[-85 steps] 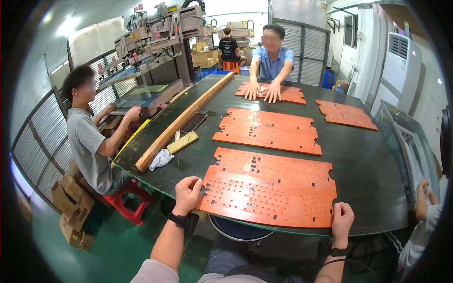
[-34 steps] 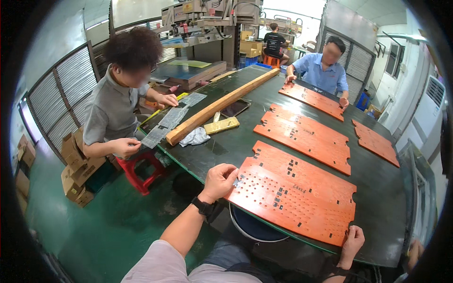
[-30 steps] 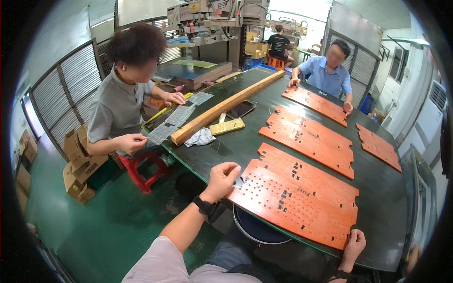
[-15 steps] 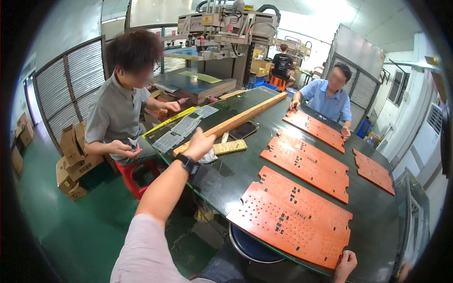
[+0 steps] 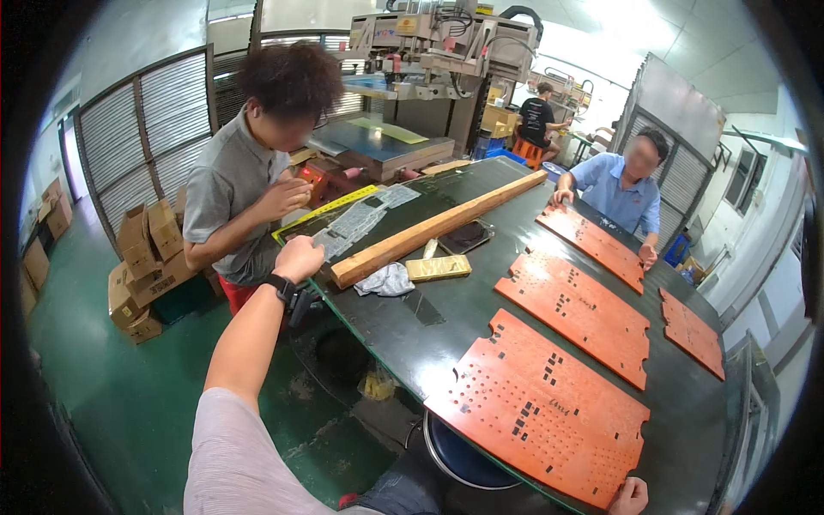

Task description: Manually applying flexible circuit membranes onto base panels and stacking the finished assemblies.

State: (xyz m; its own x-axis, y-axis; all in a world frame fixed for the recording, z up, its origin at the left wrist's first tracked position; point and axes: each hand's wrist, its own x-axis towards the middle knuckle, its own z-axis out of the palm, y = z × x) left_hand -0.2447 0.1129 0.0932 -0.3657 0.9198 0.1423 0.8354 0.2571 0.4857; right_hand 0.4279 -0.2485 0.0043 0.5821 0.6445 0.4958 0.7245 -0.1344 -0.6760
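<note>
My left hand reaches to the table's left edge, its fingers closed on the near end of a clear plastic sheet with cut-out shapes. A dark band circles that wrist. At the lower right, my right hand has its curled fingers at the near corner of an orange perforated board; the grip is partly hidden. Beside my left hand lies a long wooden bar. A crumpled whitish cloth and a yellowish block rest next to the bar.
Further orange boards lie across the dark table. A person in grey sits at the left; another in blue holds a far board. A yellow ruler runs along the left edge. A round dark-blue stool stands below.
My left hand has moved from above the wooden bar leftward to the clear sheet, its fingers closing. The person in grey has drawn both hands together. The view has shifted slightly.
</note>
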